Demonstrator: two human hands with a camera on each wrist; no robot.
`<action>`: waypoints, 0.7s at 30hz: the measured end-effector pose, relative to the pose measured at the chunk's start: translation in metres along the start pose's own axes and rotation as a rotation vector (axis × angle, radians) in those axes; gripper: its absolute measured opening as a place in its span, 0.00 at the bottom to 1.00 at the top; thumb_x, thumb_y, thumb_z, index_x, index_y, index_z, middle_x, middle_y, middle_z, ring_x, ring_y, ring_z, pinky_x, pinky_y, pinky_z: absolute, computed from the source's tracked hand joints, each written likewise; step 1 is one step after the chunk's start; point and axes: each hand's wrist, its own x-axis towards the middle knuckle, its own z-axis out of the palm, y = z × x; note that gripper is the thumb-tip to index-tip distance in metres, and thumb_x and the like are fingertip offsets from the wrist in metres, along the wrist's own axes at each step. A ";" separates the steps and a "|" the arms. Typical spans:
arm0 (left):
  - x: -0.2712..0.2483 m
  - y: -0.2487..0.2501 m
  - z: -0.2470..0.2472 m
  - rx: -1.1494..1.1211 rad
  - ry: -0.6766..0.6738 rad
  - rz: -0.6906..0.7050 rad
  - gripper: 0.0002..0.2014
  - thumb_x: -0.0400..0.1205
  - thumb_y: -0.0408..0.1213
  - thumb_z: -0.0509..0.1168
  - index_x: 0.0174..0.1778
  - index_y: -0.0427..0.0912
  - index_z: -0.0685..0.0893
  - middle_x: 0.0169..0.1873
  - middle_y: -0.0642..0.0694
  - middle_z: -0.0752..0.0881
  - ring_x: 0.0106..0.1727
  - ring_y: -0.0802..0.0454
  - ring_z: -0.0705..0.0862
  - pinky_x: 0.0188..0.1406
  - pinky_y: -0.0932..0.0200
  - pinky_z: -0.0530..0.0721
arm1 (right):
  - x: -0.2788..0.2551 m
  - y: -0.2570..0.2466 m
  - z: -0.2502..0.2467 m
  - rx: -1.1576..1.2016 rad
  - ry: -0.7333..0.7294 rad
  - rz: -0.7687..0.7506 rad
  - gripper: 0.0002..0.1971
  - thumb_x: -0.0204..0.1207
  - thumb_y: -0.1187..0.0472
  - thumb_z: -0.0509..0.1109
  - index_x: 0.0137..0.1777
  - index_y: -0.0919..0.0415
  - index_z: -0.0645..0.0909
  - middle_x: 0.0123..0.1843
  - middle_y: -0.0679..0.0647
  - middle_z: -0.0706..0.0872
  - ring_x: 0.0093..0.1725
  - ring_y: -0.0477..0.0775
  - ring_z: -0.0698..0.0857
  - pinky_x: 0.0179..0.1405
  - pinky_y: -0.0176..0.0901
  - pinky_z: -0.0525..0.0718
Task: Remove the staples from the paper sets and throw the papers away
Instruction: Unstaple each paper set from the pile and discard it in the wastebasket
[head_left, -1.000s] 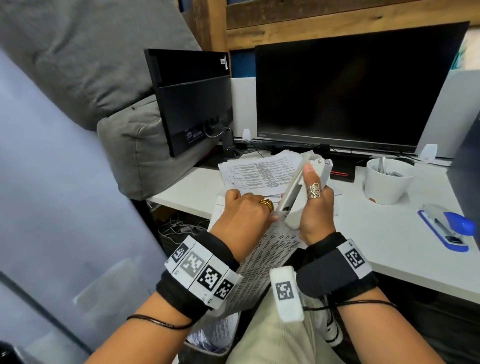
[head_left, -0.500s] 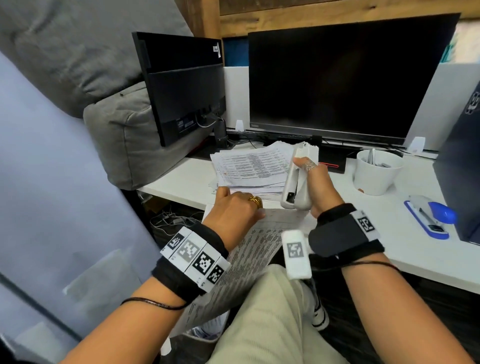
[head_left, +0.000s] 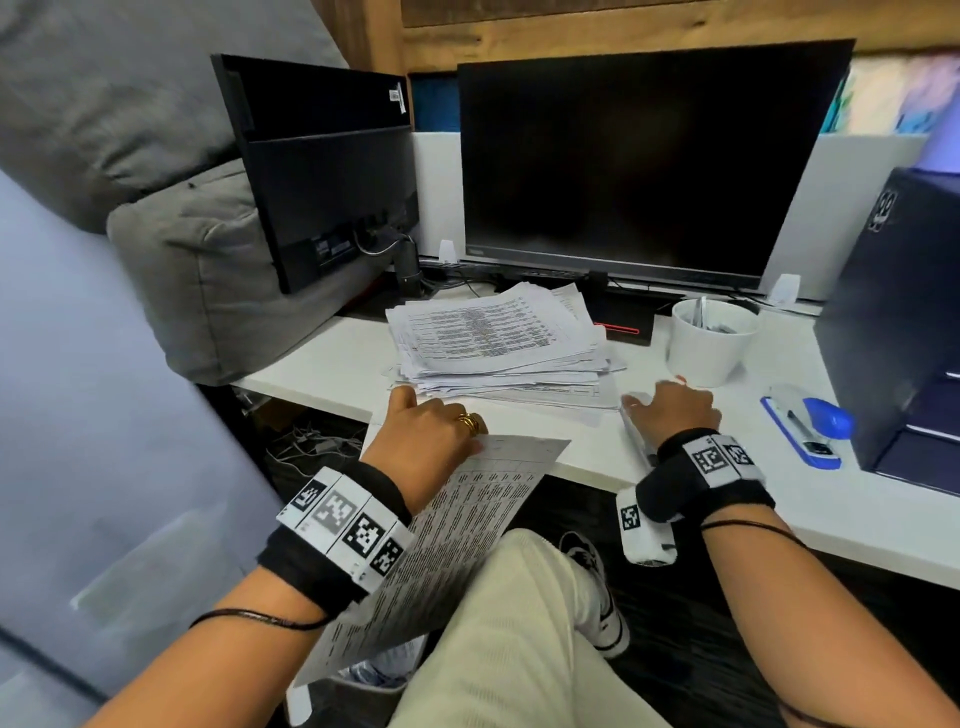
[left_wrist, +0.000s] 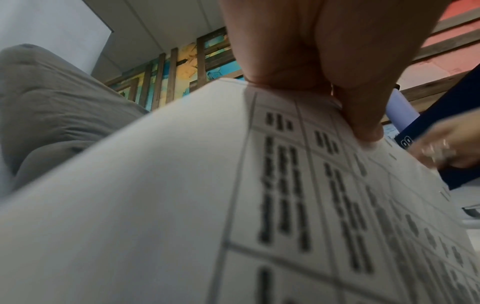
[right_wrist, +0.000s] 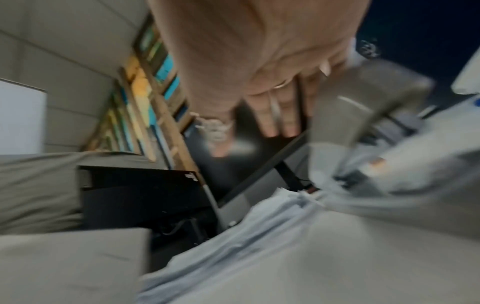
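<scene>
My left hand (head_left: 431, 436) pinches the top corner of a printed paper set (head_left: 467, 540), which hangs off the desk edge over my lap. In the left wrist view, thumb and fingertips (left_wrist: 363, 127) clamp the sheet (left_wrist: 182, 205). My right hand (head_left: 670, 410) lies on the desk to the right, over a white staple remover (head_left: 636, 434) that pokes out beneath the palm. The blurred right wrist view shows its fingers (right_wrist: 275, 117) stretched out straight. A thick stack of paper sets (head_left: 493, 338) lies on the desk beyond both hands.
A white cup (head_left: 711, 338) stands right of the stack, and a blue stapler (head_left: 808, 426) lies further right beside a dark box (head_left: 893, 322). Two monitors (head_left: 634, 161) line the back. A bin with papers (head_left: 374, 673) sits below the desk by my knee.
My right hand has carried the white staple remover away from the paper's corner and down onto the desk at the right. The left hand has kept its hold on the paper set.
</scene>
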 end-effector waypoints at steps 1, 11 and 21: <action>0.001 -0.001 0.001 0.002 0.012 0.001 0.15 0.87 0.49 0.51 0.63 0.52 0.78 0.55 0.55 0.82 0.58 0.51 0.79 0.53 0.52 0.52 | -0.005 -0.006 -0.002 0.071 0.065 -0.143 0.27 0.78 0.42 0.65 0.70 0.61 0.75 0.69 0.59 0.79 0.70 0.63 0.71 0.67 0.51 0.70; -0.006 -0.018 0.019 0.104 0.390 0.158 0.04 0.71 0.37 0.73 0.31 0.47 0.86 0.25 0.53 0.84 0.24 0.51 0.83 0.56 0.51 0.73 | -0.071 -0.052 0.037 0.427 0.195 -0.926 0.07 0.66 0.66 0.72 0.41 0.58 0.90 0.38 0.51 0.91 0.37 0.55 0.88 0.38 0.44 0.85; -0.018 -0.024 0.044 0.060 0.673 0.113 0.25 0.58 0.30 0.81 0.41 0.44 0.73 0.31 0.48 0.81 0.27 0.48 0.78 0.32 0.56 0.69 | -0.087 -0.053 0.050 0.452 0.637 -1.109 0.10 0.72 0.65 0.66 0.43 0.64 0.90 0.41 0.56 0.90 0.39 0.55 0.87 0.37 0.42 0.84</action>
